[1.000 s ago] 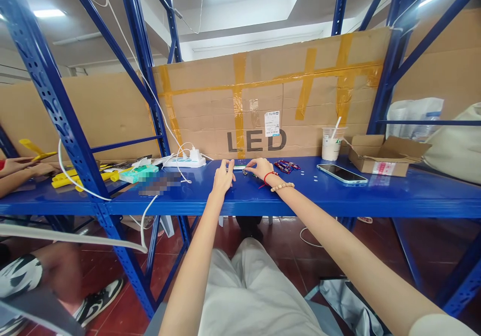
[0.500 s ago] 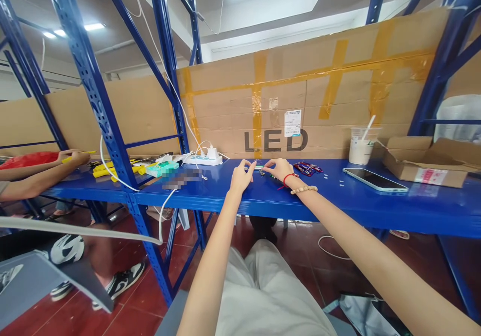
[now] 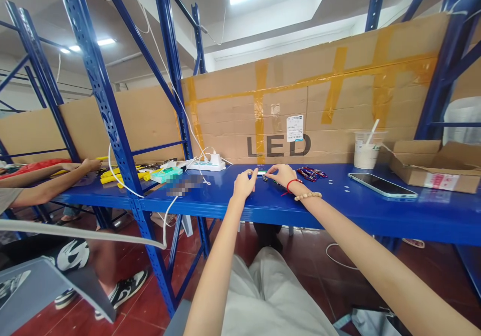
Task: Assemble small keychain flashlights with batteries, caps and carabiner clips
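left hand (image 3: 244, 184) + right hand (image 3: 281, 175) pinching a tiny part (image 3: 263, 175), too small to ID | it's on the blue shelf (image 3: 338, 203) between them, wrists braced there for steadiness | phone (image 3: 382, 185) parked well right

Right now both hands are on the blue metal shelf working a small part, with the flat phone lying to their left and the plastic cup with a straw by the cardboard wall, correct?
Not quite. In the head view the flat phone lies to the right of the hands, not the left. The left hand and right hand do rest on the blue metal shelf around a small part, and the plastic cup with a straw stands by the cardboard wall.
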`<state>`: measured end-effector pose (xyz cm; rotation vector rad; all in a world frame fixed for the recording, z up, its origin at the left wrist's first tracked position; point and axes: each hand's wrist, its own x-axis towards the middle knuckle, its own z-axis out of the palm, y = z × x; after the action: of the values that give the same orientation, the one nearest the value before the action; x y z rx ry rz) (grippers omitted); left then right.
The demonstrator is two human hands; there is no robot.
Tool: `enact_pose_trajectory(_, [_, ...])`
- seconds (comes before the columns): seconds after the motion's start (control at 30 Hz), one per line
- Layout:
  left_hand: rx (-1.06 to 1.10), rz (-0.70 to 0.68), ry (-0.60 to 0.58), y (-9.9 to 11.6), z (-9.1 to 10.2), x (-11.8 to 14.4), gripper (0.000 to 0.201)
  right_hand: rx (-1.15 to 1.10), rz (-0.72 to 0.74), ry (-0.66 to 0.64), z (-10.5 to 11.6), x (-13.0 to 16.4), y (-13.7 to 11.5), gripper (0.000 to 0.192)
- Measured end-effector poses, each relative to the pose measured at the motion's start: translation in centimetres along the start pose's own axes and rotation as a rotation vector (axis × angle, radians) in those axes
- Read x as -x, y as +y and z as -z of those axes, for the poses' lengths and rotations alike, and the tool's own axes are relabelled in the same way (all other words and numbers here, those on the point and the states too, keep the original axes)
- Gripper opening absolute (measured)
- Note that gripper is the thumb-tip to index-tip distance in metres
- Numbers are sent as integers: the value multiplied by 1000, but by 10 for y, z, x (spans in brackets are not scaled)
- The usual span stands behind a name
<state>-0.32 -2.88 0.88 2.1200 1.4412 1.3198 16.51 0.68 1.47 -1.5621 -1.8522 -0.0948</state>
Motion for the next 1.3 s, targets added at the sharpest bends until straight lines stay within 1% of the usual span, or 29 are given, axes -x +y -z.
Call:
enact_pose_trajectory(0.17, [-22, 15, -23, 3, 2, 1, 54, -11, 16, 2, 2, 1, -2, 17])
enact_pose_trajectory(0.3, [-22, 26, -37, 4, 3, 2, 53, -25, 23, -1, 4, 3, -5, 17])
enact_pose_trajectory(0.53, [-41, 35, -71, 5, 4, 1, 54, -52, 39, 5, 2, 3, -2, 14])
enact_pose_trajectory(0.7, [-51, 20, -109, 4, 3, -3, 55, -47, 45, 13, 4, 2, -3, 15])
enact_pose_trajectory(1.13, [-73, 6, -142, 3, 3, -5, 56, -70, 38, 14, 2, 0, -2, 16])
enact_pose_trajectory(1.3, [-80, 9, -151, 3, 3, -5, 55, -76, 61, 1, 2, 0, -1, 16])
